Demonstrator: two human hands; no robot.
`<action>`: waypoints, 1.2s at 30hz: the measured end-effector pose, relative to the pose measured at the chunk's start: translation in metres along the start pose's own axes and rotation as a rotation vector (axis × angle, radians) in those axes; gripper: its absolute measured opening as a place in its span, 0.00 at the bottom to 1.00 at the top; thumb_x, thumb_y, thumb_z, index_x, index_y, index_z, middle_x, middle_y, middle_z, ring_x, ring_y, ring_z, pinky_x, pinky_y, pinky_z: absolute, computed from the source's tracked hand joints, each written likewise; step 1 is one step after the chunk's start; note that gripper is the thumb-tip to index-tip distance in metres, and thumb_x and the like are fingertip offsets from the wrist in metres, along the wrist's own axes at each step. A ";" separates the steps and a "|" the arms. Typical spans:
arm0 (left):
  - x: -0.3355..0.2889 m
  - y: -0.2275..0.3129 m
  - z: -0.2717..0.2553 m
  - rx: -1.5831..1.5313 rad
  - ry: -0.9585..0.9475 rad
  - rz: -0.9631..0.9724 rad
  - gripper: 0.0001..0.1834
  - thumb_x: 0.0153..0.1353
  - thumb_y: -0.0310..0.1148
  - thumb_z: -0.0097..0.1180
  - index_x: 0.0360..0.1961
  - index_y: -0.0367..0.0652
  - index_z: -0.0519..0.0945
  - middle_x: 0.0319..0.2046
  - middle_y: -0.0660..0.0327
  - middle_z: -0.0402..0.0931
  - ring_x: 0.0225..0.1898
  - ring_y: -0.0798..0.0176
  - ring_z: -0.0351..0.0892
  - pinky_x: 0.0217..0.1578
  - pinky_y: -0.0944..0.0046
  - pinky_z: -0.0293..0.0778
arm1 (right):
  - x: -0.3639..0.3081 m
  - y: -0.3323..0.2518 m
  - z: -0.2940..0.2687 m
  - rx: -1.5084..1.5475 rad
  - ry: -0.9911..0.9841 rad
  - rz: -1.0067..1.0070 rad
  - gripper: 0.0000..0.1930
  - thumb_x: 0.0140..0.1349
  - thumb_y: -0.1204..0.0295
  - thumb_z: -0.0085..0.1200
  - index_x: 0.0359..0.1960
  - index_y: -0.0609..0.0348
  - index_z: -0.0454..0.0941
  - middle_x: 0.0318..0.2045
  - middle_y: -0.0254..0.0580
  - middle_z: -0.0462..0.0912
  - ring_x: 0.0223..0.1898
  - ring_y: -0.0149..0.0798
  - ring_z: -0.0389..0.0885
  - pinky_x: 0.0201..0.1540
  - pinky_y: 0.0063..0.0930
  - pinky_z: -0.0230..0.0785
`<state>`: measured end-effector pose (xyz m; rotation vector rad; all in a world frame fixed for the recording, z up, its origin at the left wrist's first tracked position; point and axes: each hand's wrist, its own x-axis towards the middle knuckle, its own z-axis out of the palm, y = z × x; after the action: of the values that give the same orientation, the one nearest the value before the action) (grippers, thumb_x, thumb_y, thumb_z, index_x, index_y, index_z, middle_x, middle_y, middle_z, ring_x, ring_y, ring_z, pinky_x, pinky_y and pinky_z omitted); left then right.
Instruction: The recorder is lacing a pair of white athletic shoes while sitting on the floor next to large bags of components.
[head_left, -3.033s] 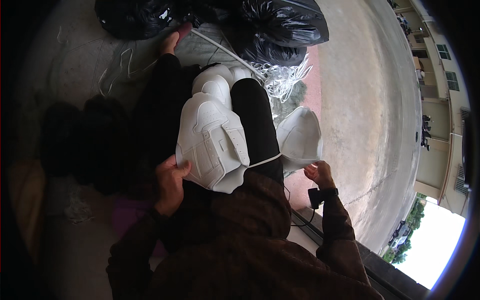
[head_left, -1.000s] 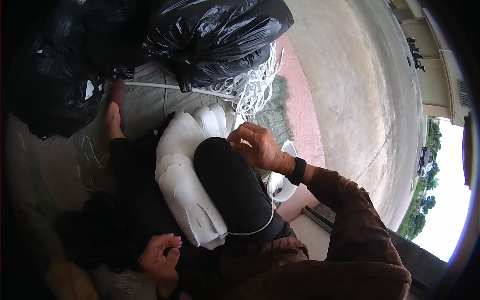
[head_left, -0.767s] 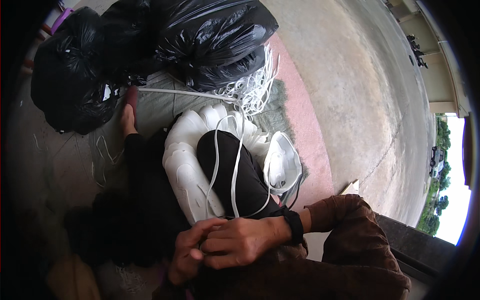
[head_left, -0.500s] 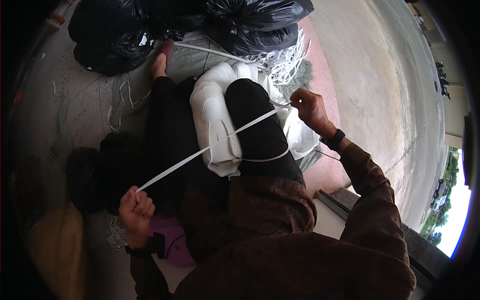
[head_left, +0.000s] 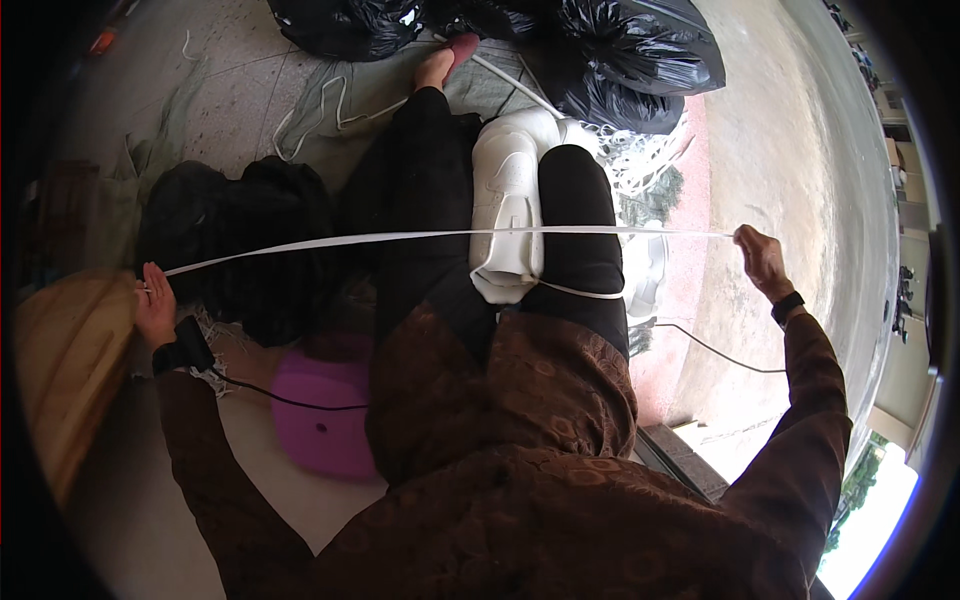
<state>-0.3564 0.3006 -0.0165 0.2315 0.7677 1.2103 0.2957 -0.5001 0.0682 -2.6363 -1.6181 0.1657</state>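
Observation:
A flat white shoelace [head_left: 400,238] is pulled nearly straight across my lap. One end is pinched in my left hand [head_left: 155,310], far out to the left, with its fingers fairly straight. The other end is gripped in the closed fingers of my right hand [head_left: 764,264], out to the right. Beneath the lace, a white shoe [head_left: 507,190] lies between my thighs, its opening toward me. Another white cord [head_left: 580,290] curves from the shoe's opening over my right thigh. More white shoes [head_left: 648,265] sit beside that thigh, partly hidden by it.
Black plastic bags [head_left: 640,60] are piled at the back. A heap of white laces [head_left: 650,155] lies at the far right of my knee. To the left are a dark bundle [head_left: 240,240], a wooden board-like piece [head_left: 75,350] and a purple seat [head_left: 315,410].
My hands have spread farther apart, left hand leftward and up, right hand rightward and down. The lace has gone from slanting to nearly level. The view has shifted.

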 end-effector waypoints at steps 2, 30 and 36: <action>0.015 0.066 -0.012 0.120 -0.110 0.034 0.10 0.72 0.31 0.49 0.49 0.38 0.72 0.56 0.48 0.71 0.56 0.52 0.71 0.58 0.51 0.71 | 0.010 0.031 0.022 -0.052 0.189 0.366 0.09 0.70 0.70 0.46 0.33 0.61 0.72 0.25 0.51 0.79 0.31 0.55 0.82 0.30 0.39 0.71; -0.244 -0.419 0.154 1.138 -0.598 -0.119 0.14 0.52 0.15 0.63 0.39 0.31 0.74 0.23 0.58 0.80 0.20 0.70 0.78 0.23 0.69 0.77 | 0.235 -0.230 0.108 1.896 0.065 0.648 0.16 0.72 0.63 0.45 0.31 0.61 0.78 0.20 0.28 0.69 0.19 0.21 0.61 0.21 0.17 0.52; -0.240 -0.427 0.157 1.241 -0.640 -0.065 0.15 0.48 0.16 0.63 0.37 0.32 0.73 0.19 0.63 0.77 0.16 0.72 0.73 0.21 0.71 0.72 | 0.233 -0.242 0.104 1.784 0.121 0.706 0.17 0.71 0.60 0.46 0.32 0.62 0.78 0.19 0.28 0.68 0.19 0.22 0.60 0.22 0.18 0.53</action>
<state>0.0323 -0.0357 -0.0377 1.5122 0.8416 0.3879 0.1735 -0.1848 -0.0287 -1.4204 -0.0023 0.8807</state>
